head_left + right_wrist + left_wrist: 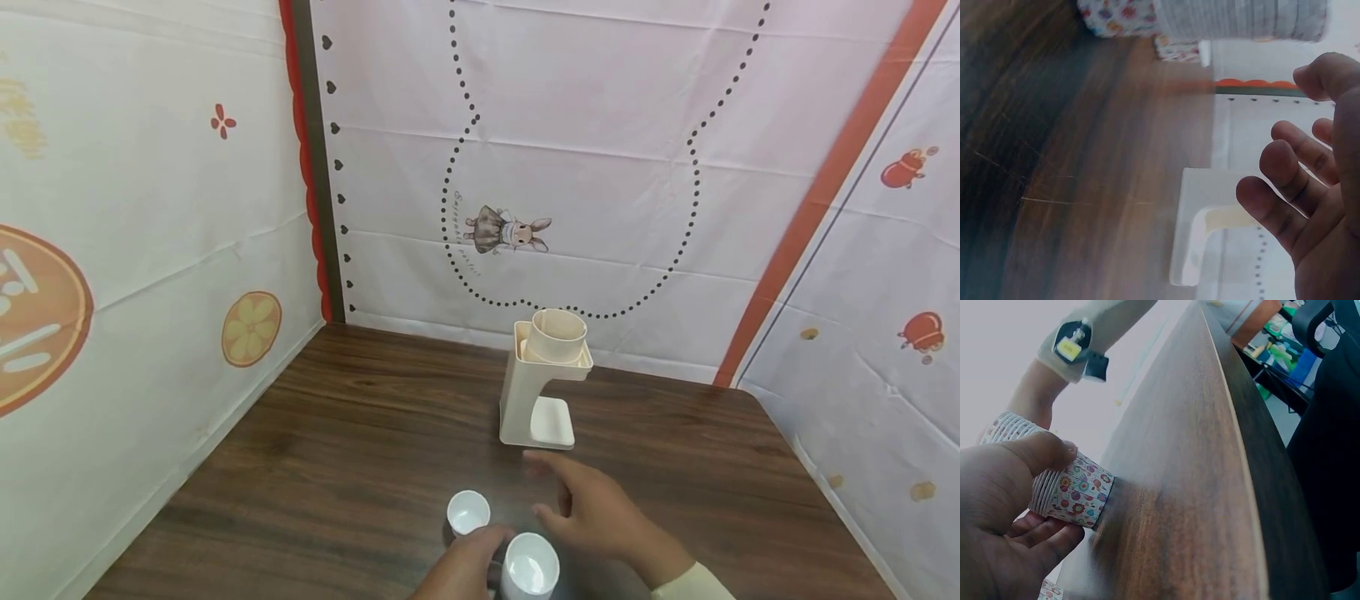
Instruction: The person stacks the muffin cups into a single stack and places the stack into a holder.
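My left hand (pixel 467 568) grips a stack of nested paper cups (pixel 1075 487), thumb on one side and fingers on the other. Flower-patterned sides and many white rims show on the stack, whose base is close to the tabletop in the left wrist view. A separate paper cup (pixel 468 512) of the same pattern stands upright just beyond the left hand. My right hand (pixel 600 510) is to the right of the stack, fingers spread and loosely bent, holding nothing. Ahead of it stands a cream-coloured stand (pixel 517 400) with a round, open-topped holder (pixel 557 337) over a flat base.
The dark wood-grain table (pixel 337 433) meets printed cloth walls at the left, back and right. In the left wrist view, a black chair-like object (pixel 1313 328) and assorted coloured items lie past the table's front edge.
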A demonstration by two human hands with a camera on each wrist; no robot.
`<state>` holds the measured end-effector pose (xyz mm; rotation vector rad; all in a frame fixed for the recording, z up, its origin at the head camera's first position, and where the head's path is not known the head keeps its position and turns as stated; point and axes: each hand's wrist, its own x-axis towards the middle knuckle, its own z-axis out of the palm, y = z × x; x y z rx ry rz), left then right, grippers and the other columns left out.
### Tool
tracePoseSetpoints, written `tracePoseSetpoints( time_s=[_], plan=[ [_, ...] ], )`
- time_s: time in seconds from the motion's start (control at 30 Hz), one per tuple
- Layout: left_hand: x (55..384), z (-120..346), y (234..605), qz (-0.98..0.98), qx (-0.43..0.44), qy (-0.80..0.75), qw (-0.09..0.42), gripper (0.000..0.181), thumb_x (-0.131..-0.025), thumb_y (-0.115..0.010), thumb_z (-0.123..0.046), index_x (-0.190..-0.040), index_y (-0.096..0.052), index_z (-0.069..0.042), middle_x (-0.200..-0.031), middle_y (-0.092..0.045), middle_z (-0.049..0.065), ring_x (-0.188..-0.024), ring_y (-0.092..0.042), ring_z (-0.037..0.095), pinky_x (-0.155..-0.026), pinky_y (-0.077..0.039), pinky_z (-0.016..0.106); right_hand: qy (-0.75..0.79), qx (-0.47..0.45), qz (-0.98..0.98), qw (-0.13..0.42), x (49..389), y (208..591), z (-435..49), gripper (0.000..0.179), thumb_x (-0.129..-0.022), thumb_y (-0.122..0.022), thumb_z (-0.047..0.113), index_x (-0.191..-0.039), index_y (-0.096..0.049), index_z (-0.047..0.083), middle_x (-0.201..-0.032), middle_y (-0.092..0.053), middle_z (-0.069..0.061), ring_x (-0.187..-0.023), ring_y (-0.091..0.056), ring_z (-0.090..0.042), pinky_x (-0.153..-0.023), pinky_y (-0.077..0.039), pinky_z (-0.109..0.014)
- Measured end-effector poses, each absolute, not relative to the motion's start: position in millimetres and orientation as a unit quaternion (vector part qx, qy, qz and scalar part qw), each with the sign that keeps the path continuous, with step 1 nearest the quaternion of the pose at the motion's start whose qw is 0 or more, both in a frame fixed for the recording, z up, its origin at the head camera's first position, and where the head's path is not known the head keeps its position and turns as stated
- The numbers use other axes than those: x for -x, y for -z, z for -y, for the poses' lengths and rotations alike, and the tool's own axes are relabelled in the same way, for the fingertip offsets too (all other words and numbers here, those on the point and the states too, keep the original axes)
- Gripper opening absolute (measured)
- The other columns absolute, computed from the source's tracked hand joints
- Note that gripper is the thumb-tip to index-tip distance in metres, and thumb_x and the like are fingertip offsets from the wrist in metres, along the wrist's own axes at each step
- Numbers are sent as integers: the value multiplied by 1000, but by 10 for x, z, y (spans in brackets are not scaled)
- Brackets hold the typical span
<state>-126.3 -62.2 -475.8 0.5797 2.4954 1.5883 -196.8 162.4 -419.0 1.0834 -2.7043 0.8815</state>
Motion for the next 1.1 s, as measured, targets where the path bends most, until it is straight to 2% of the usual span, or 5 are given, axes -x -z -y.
tracePoseSetpoints(
  time_s=[0.13, 0.53, 0.7, 0.8, 1.1],
  plan=[
    [1300, 613, 4745, -827, -185, -524, 84, 62, -59, -97, -5, -113, -66, -11, -108, -69, -7, -95, -66, 7, -84, -54, 28, -296, -363, 883, 22, 2094, 4281, -1525, 63, -89, -80, 27, -146, -53, 22, -121, -70, 7, -61, -51, 2, -53, -45, -21],
    [1328, 634, 4756, -841, -201, -497, 71, 60, -60, -98, -8, -110, -67, -15, -106, -66, -11, -95, -60, 3, -83, -52, 28, -282, -394, 874, -44, 2266, 4404, -1258, 64, -89, -80, 32, -146, -53, 23, -131, -66, 3, -60, -54, 3, -67, -49, -23],
    [1316, 643, 4791, -851, -234, -468, 37, 57, -63, -98, -18, -110, -67, -16, -106, -65, -15, -97, -57, 1, -86, -51, 27, -246, -401, 881, -42, 2278, 4441, -1186, 70, -84, -83, 39, -146, -54, 25, -130, -66, 11, -96, -66, -5, -88, -52, -32],
    [1301, 651, 4823, -856, -244, -455, 16, 56, -63, -98, -20, -110, -67, -16, -106, -65, -15, -97, -57, 0, -85, -51, 26, -236, -414, 878, -42, 2285, 4481, -1148, 72, -83, -84, 40, -147, -53, 25, -130, -66, 13, -120, -60, -9, -98, -50, -35],
    [1323, 666, 4839, -859, -281, -427, -34, 57, -64, -97, -25, -111, -67, -14, -107, -67, -11, -99, -59, 2, -86, -52, 26, -255, -434, 862, -61, 2341, 4501, -1083, 80, -81, -84, 47, -150, -51, 24, -135, -65, 11, -122, -59, -8, -100, -48, -31]
  ],
)
